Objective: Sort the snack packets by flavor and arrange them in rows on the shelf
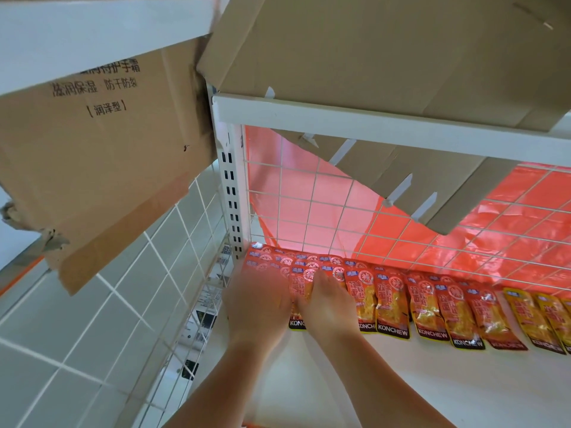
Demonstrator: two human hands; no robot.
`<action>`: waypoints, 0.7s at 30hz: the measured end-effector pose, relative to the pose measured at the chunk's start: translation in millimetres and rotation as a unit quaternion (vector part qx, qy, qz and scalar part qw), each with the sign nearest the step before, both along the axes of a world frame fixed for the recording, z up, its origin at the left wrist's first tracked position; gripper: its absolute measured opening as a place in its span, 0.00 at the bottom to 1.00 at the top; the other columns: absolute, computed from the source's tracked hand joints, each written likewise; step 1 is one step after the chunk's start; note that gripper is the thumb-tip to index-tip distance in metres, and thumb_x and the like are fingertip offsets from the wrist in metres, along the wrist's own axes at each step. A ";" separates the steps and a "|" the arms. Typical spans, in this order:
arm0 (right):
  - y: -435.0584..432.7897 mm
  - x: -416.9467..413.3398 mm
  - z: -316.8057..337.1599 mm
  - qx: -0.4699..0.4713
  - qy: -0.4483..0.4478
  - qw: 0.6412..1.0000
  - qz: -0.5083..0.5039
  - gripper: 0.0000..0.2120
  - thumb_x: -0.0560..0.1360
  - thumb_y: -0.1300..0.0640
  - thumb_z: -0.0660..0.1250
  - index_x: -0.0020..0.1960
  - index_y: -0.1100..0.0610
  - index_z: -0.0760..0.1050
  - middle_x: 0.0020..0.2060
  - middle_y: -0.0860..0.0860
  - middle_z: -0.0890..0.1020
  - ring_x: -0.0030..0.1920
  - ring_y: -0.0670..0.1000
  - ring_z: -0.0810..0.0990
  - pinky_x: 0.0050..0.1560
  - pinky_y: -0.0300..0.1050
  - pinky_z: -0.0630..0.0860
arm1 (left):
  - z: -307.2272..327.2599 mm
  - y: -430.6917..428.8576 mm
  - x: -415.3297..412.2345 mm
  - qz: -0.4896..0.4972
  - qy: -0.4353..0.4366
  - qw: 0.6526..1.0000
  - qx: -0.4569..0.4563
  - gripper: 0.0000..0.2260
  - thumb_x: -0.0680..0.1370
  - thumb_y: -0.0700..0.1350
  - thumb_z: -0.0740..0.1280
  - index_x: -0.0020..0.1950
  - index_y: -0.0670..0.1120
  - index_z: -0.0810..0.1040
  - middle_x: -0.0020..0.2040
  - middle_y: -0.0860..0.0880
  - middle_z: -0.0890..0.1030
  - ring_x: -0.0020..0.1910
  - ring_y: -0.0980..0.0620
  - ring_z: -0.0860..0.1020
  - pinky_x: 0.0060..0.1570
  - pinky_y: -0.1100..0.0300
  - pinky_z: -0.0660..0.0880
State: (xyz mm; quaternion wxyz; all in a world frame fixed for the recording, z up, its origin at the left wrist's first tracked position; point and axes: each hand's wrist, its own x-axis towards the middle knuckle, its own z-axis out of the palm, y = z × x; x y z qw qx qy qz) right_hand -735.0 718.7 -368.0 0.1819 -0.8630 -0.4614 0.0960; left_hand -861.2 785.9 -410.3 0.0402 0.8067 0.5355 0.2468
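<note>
Head view: left hand [258, 301] and right hand [329, 307] (blurred, grip unclear) hide red packets [391, 301]; yellow packets [531, 316] run off-frame.

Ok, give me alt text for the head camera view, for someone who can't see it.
A left hand and right hand reach onto red snack packets at the left end of a row on a white shelf. Yellow packets continue the row to the right, with a wire grid behind and cardboard above.
</note>
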 end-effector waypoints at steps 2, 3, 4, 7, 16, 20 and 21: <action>-0.6 0.7 0.3 -0.001 -0.001 1.000 0.002 0.21 0.75 0.40 0.67 0.61 0.52 0.69 0.50 0.49 0.78 0.52 0.56 0.79 0.51 0.51 0.77 | -1.7 0.4 0.3 0.001 -0.006 1.000 0.010 0.20 0.77 0.63 0.59 0.62 0.55 0.80 0.54 0.51 0.77 0.54 0.45 0.74 0.52 0.48 0.70; -0.9 1.0 0.5 -0.002 0.000 1.000 0.003 0.20 0.75 0.40 0.67 0.60 0.52 0.69 0.50 0.50 0.78 0.52 0.56 0.79 0.51 0.51 0.77 | -2.4 0.7 0.5 0.001 -0.011 1.000 0.011 0.20 0.77 0.62 0.60 0.61 0.55 0.81 0.54 0.51 0.77 0.54 0.45 0.74 0.52 0.48 0.70; -1.1 1.4 0.9 -0.003 0.002 1.000 0.003 0.20 0.75 0.40 0.67 0.59 0.52 0.69 0.49 0.50 0.78 0.51 0.56 0.79 0.50 0.50 0.77 | -3.0 0.9 0.5 0.002 -0.014 1.000 0.010 0.20 0.77 0.62 0.60 0.61 0.55 0.81 0.54 0.51 0.77 0.54 0.45 0.74 0.52 0.48 0.70; -0.8 2.2 1.7 -0.006 0.003 1.000 0.002 0.22 0.76 0.39 0.67 0.61 0.53 0.69 0.49 0.49 0.79 0.51 0.55 0.80 0.51 0.50 0.78 | -3.4 1.2 0.3 -0.001 -0.008 1.000 0.012 0.19 0.76 0.62 0.61 0.61 0.55 0.80 0.54 0.51 0.77 0.54 0.45 0.74 0.52 0.47 0.71; 1.3 1.7 3.4 -0.020 0.015 1.000 0.001 0.20 0.76 0.38 0.66 0.57 0.52 0.68 0.43 0.47 0.78 0.48 0.54 0.80 0.52 0.52 0.78 | -0.6 0.8 -1.6 -0.015 0.006 1.000 0.007 0.16 0.76 0.58 0.69 0.62 0.55 0.80 0.54 0.49 0.77 0.54 0.43 0.76 0.52 0.46 0.71; 1.2 2.1 3.4 -0.020 0.016 1.000 0.006 0.19 0.76 0.38 0.66 0.55 0.51 0.68 0.42 0.47 0.78 0.47 0.54 0.80 0.51 0.53 0.78 | 1.2 0.8 -1.8 -0.015 -0.001 1.000 -0.003 0.17 0.77 0.61 0.62 0.62 0.56 0.79 0.55 0.50 0.77 0.55 0.44 0.75 0.54 0.46 0.71; 1.1 2.3 3.4 -0.020 0.018 1.000 0.007 0.18 0.77 0.38 0.66 0.55 0.51 0.68 0.42 0.47 0.77 0.47 0.54 0.79 0.51 0.52 0.77 | 1.8 0.8 -1.7 -0.016 -0.004 1.000 -0.006 0.18 0.77 0.61 0.60 0.62 0.56 0.79 0.55 0.50 0.77 0.55 0.44 0.75 0.54 0.46 0.71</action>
